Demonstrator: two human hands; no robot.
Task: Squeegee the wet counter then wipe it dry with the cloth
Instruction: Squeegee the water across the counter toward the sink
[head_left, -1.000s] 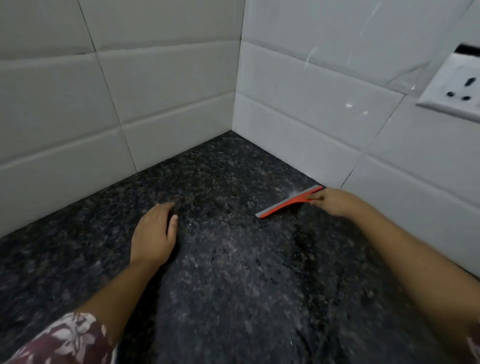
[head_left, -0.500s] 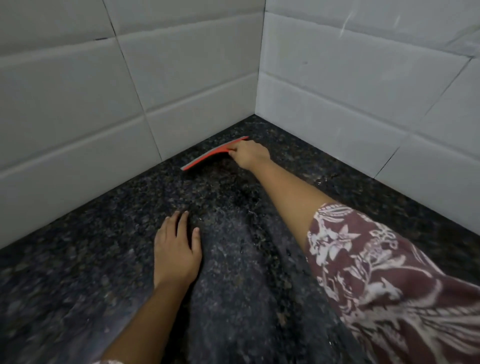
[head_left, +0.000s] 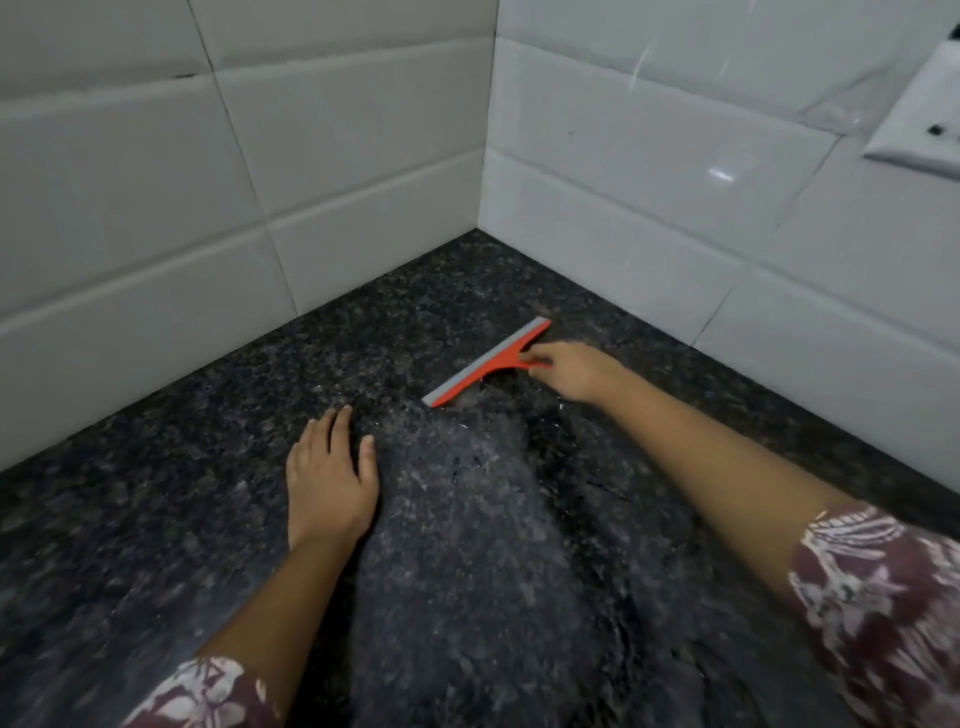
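Note:
An orange squeegee (head_left: 480, 366) with a grey rubber blade lies blade-down on the dark speckled granite counter (head_left: 156, 509), a little out from the tiled corner. My right hand (head_left: 574, 371) grips its short handle from the right. My left hand (head_left: 330, 478) rests flat on the counter to the left, fingers slightly apart, holding nothing. A paler, streaked wet band (head_left: 467, 545) runs from the blade toward me between my arms. No cloth is in view.
White tiled walls (head_left: 363, 156) meet in a corner behind the counter. A white wall socket (head_left: 924, 130) sits on the right wall at the upper right. My patterned maroon sleeves show at the bottom corners.
The squeegee was close to the left wall near the corner half a second ago; my right hand has pulled it back toward me and to the right. My left hand has stayed flat.

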